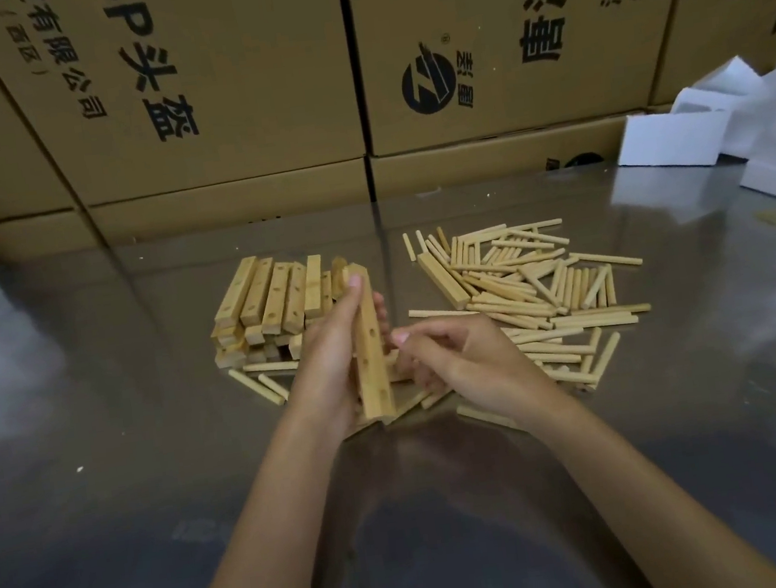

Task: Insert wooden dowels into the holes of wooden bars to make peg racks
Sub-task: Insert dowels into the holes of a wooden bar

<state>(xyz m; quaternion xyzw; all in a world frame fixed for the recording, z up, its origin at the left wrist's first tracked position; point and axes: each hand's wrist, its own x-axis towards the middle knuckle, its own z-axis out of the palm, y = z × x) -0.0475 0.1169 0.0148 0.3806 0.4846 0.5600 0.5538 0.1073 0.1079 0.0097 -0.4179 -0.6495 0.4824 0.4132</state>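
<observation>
Pale wooden bars (pixel 274 298), brown boxes (pixel 213 80) black-lettered.

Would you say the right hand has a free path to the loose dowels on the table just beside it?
Probably yes: the right hand hovers over the near edge of the dowel pile, and nothing lies between them. The left hand grips the bar.

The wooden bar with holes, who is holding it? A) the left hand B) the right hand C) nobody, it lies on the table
A: the left hand grips the wooden bar upright, thumb near its top end, while the right hand is beside it, over the loose dowels.
</observation>
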